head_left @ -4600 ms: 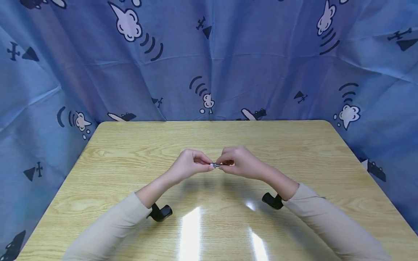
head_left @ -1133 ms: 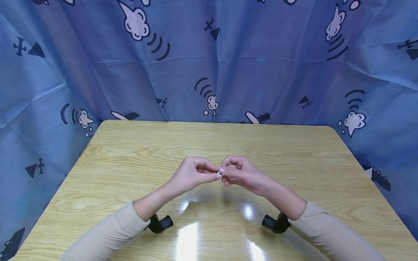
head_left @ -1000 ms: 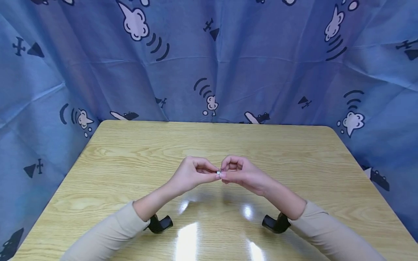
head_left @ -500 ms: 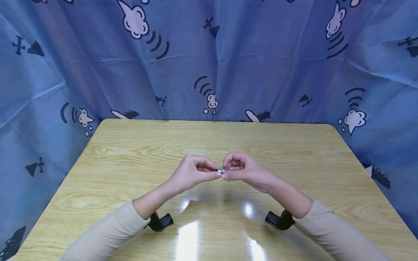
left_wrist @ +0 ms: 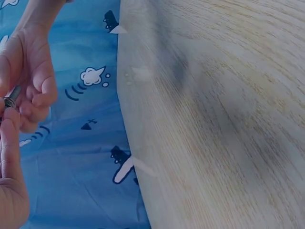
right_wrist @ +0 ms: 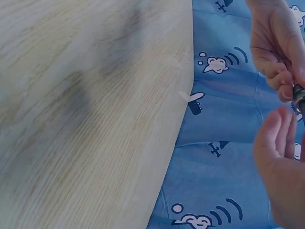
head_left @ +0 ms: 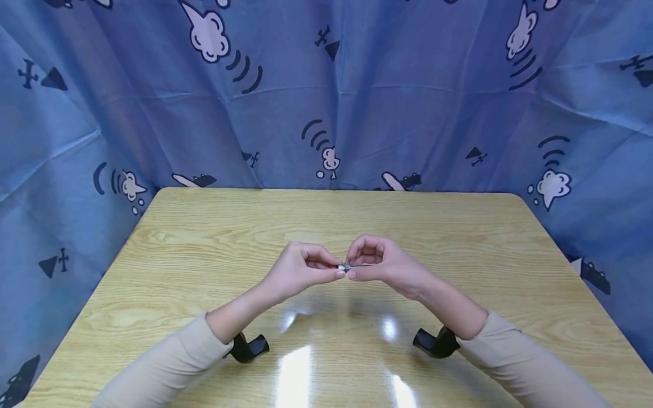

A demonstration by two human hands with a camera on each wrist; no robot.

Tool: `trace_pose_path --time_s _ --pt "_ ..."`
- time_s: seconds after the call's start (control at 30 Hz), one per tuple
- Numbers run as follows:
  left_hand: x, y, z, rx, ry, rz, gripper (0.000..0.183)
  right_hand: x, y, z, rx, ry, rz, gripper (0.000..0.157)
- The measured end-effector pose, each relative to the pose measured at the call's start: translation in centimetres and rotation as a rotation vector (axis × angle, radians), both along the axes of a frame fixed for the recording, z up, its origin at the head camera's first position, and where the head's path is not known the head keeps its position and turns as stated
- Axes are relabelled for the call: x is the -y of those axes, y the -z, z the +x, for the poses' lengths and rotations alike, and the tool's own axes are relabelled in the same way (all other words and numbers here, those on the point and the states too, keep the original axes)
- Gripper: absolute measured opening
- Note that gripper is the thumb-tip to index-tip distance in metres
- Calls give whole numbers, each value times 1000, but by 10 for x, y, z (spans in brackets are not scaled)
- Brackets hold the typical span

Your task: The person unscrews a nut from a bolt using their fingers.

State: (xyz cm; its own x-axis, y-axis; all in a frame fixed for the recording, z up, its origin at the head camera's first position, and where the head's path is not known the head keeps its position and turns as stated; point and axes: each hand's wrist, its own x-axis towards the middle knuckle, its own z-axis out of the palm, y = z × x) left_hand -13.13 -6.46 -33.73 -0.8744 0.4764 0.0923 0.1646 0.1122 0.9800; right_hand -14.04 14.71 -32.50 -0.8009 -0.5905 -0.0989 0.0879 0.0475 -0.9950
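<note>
A small metal bolt point(head_left: 361, 266) with a silver nut-like collar point(head_left: 344, 267) is held level above the table. My left hand point(head_left: 301, 267) pinches its collar end between thumb and fingertips. My right hand point(head_left: 390, 266) surrounds the free shaft, its thumb and index finger parted on either side. In the left wrist view, the bolt point(left_wrist: 13, 97) shows a grey shaft and a ring-like flange. At the right wrist view's edge, the collar point(right_wrist: 299, 95) sits by the left fingertips, partly cut off. Whether a right fingertip touches the bolt is hard to see.
A light wood-grain table point(head_left: 214, 226) lies beneath both hands, with bright light reflections near its front. A blue patterned curtain point(head_left: 285, 102) hangs behind and along both sides. Black wrist cameras point(head_left: 249, 347) sit under the forearms.
About a second ago my right thumb and finger were closed at the collar. They have since parted, and the shaft shows between them. My left hand keeps its pinch.
</note>
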Motion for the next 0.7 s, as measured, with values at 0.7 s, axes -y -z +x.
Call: trace_pose_path --time_s 0.7 --pt "2 2 -2 24 -8 14 17 1 0 0 19 -23 49 22"
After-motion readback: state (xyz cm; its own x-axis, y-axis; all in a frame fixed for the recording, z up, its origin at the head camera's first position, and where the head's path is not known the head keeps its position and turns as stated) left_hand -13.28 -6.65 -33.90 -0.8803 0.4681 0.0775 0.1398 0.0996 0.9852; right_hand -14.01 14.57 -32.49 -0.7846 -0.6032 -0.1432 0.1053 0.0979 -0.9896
